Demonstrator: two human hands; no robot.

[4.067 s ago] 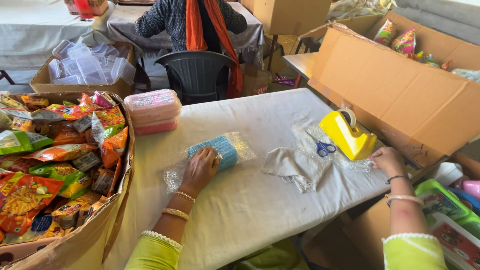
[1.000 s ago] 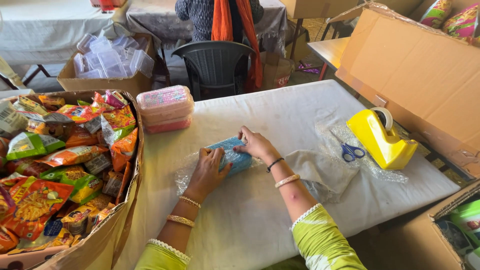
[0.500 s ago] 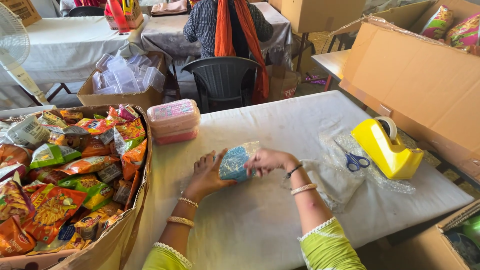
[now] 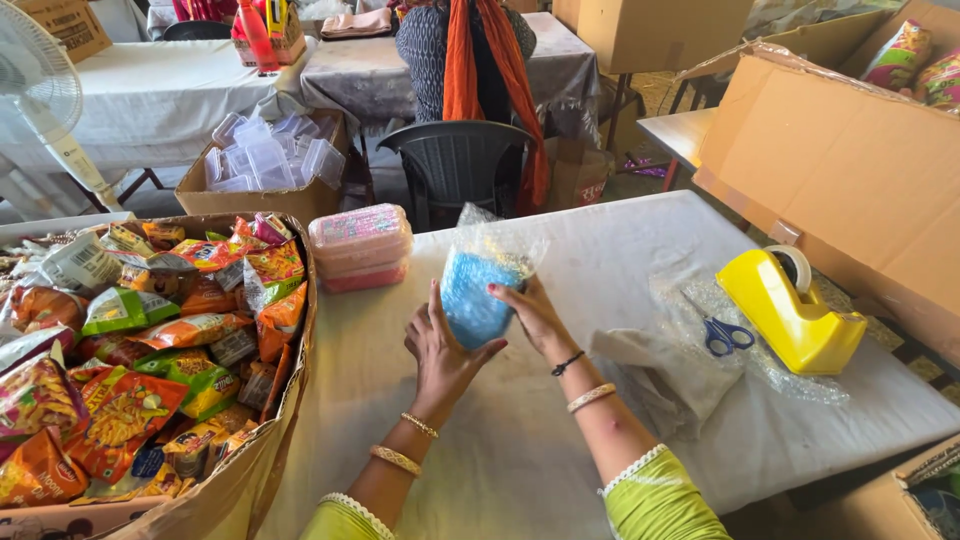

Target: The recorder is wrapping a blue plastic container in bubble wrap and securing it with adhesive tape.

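Above the middle of the desk (image 4: 560,470), the left hand (image 4: 440,350) and the right hand (image 4: 530,310) grasp together a blue bubble-wrapped packet (image 4: 478,290), lifted upright, probably so the wrap stays closed around it. Just behind stands a stack of pink lidded containers (image 4: 360,245). To the right lie blue scissors (image 4: 725,335) and a yellow tape dispenser (image 4: 790,310), near for reach. A carton of snack packets (image 4: 150,350) stands at left.

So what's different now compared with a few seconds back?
The right hand left the cardboard box at the table's right side and joined the left hand on the blue item in a clear plastic bag. Together they lifted it off the white table and stood it upright. The yellow tape dispenser, blue-handled scissors and pink container stack stayed put.
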